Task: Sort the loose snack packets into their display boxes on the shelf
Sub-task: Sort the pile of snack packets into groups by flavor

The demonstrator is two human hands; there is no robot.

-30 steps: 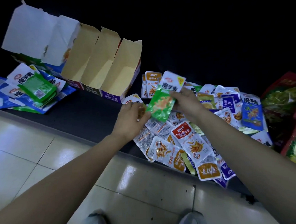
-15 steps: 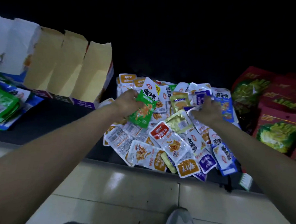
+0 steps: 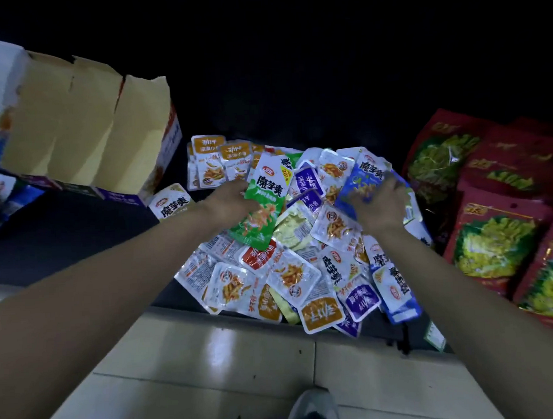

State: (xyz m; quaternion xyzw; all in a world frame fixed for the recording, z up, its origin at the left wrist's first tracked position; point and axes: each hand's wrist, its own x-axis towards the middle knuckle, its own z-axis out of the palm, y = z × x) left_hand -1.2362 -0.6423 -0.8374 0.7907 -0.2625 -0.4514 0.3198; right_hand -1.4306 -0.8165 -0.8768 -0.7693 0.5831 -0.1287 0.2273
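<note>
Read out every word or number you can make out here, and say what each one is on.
"魔芋爽" and "20%": green packet in the left hand.
"魔芋爽": blue packet in the right hand.
"魔芋爽": white packet beside the cardboard box.
"劲仔": orange-topped packets at the back.
Everything else, red bags included: too blurred or small.
</note>
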